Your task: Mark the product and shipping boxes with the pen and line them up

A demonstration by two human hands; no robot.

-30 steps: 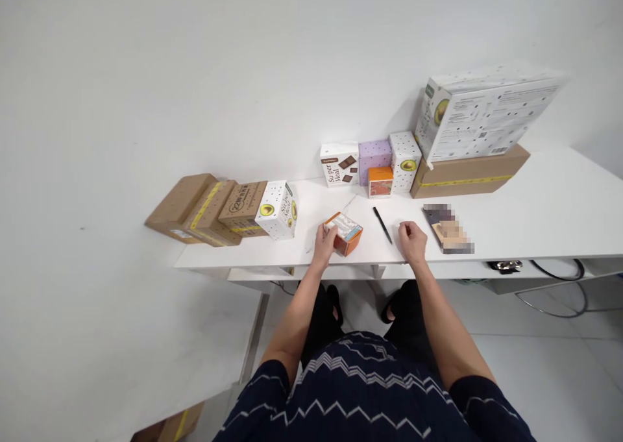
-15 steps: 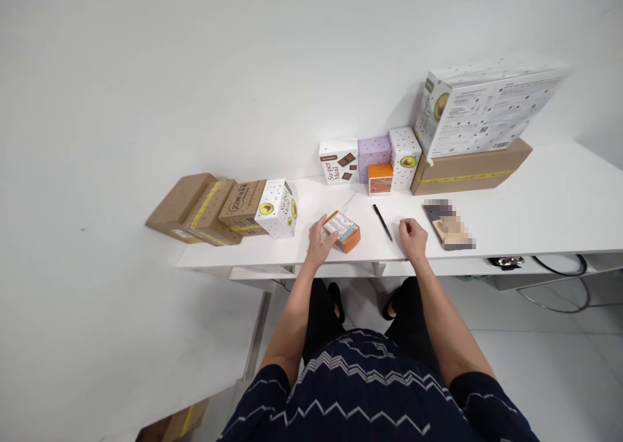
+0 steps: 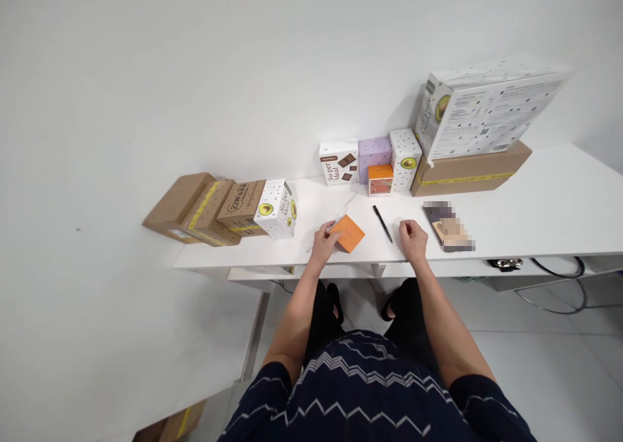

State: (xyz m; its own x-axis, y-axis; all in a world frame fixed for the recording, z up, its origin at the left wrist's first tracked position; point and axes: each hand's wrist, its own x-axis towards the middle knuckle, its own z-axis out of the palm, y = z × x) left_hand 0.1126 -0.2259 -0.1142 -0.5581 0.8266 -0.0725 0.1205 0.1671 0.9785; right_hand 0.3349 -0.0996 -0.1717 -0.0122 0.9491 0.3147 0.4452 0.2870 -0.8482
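Note:
My left hand [image 3: 325, 242] grips a small orange box [image 3: 348, 233] by its left side, thumb in front and fingers behind. The box's plain orange face is turned up toward me. Curled into a loose fist, my right hand [image 3: 413, 239] rests near the table's front edge, with nothing visible in it. Between the box and that fist lies a black pen [image 3: 382, 224], touched by neither hand. To the right of the fist is a flat item [image 3: 448, 226] with a blurred surface.
Along the wall stand a chocolate-print box [image 3: 339, 163], a purple box [image 3: 374, 154], another orange box [image 3: 380, 181] and an avocado-print box [image 3: 405, 159]. At right, a large white box [image 3: 491, 114] sits on a brown carton [image 3: 474, 171]. Several cartons [image 3: 204, 211] line the left end.
The orange box has turned in my left hand from its printed side to its plain orange face. That hand has shifted slightly right. My right hand stays put.

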